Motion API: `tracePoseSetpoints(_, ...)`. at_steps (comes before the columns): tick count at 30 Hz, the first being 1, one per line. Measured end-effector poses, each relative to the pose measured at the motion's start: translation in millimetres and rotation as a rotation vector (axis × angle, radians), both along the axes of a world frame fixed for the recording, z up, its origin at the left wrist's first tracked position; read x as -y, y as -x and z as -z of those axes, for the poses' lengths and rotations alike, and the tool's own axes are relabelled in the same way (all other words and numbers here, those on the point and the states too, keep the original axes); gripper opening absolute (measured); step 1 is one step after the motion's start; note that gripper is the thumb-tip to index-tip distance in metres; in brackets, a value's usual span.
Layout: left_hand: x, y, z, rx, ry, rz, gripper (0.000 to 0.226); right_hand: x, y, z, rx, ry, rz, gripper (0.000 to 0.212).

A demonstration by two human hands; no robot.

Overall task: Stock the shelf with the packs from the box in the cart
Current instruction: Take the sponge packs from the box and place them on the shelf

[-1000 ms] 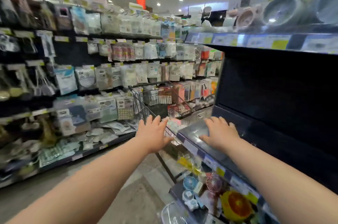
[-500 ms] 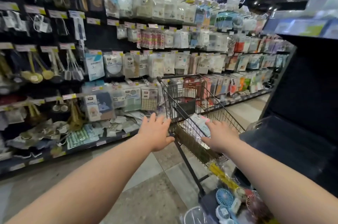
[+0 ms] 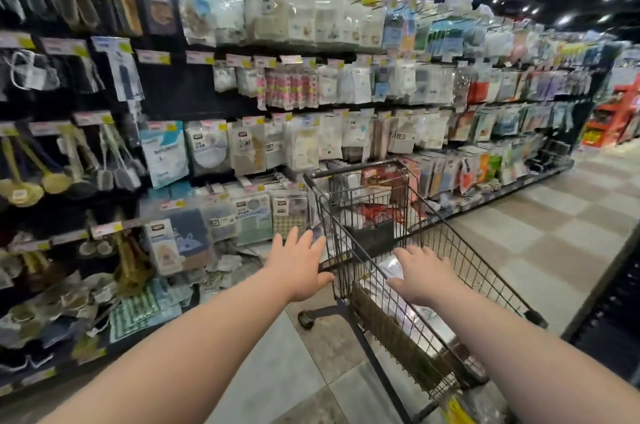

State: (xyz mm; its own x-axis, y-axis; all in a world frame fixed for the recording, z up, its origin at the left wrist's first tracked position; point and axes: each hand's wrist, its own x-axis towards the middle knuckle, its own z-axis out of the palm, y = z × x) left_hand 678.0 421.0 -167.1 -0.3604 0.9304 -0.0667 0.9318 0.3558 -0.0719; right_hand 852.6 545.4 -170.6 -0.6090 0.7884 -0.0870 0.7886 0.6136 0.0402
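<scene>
Flanking a tiled aisle (image 3: 540, 243), stocked shelves (image 3: 311, 94) face the cart (image 3: 460, 250).

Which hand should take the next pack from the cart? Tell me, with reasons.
Right. The right hand hovers open over the basket of the cart, fingers directly above the clear packs. The left hand is open outside the cart's wire side, so it would probably have to cross the rim.

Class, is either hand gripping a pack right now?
No: the left hand and right hand are both open, fingers spread, holding nothing.
</scene>
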Motion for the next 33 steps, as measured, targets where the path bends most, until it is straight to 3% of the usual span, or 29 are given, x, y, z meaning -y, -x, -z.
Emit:
tracePoseSetpoints(7,-91,36,17,0.023,0.021,0.106,0.076,-70,22,11,0.035,0.035,0.074,0.065)
tracePoseSetpoints(22,-309,143,55,0.022,0.077,0.471,0.076,-208,82,53,0.047,0.096,0.484,0.063)
tracePoseSetpoints(26,-354,142,70,0.055,0.109,0.562,0.075,-220,81,67,0.044,0.171,0.595,0.072)
tracePoseSetpoints(33,-425,112,109,0.071,0.197,0.68,0.077,-275,51,96,0.048,0.242,0.705,0.065)
